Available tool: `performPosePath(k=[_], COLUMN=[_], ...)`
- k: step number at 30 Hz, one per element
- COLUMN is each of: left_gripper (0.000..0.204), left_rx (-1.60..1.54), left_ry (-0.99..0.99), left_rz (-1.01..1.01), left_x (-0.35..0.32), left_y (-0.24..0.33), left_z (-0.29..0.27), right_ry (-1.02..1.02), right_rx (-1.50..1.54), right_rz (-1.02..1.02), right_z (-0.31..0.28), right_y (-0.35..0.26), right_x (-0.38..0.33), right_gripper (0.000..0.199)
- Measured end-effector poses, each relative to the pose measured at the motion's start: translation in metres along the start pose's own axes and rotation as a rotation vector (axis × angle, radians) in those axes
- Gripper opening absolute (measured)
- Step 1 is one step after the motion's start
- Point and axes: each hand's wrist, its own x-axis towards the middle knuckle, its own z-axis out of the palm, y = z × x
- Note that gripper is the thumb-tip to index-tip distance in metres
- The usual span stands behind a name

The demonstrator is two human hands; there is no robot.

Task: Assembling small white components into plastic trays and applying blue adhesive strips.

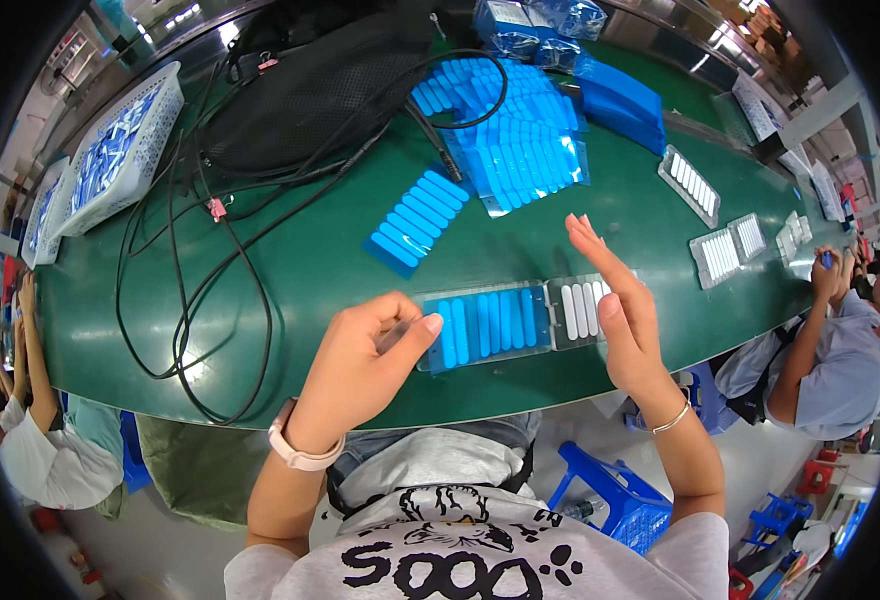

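In front of me on the green table lies a clear plastic tray (548,318), opened out in two halves. Its left half carries a row of blue strips (487,325); white strips (582,308) sit in the right half. My left hand (365,350) is closed at the left end of the blue row, thumb and forefinger pressed together; what they pinch is hidden. Over the right end of the tray my right hand (625,315) is held open, fingers stretched out, with nothing in it. It partly covers the white strips.
Beyond the tray lie a sheet of blue strips (418,222) and a heap of similar sheets (520,140). Black cables (260,265) loop at left beside a black mesh bag (310,110). White baskets (120,150) stand far left, filled trays (715,255) at right. People sit on both sides.
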Motion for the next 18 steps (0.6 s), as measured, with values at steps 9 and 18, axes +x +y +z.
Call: performPosePath(k=[9,18], left_gripper=[0.022,0.02], left_rx=[-0.578,-0.074], left_ry=[-0.171,0.009], left_rz=[-0.197,-0.149], left_x=[0.021,0.011], left_y=[0.028,0.005], left_z=[0.006,-0.001], right_ry=[0.034,-0.201], right_rx=[-0.049,-0.607], right_rz=[0.029,-0.214], right_z=[-0.005,0.01], right_y=[0.002,-0.007], right_x=[-0.009,-0.013], right_gripper=[0.035,0.037])
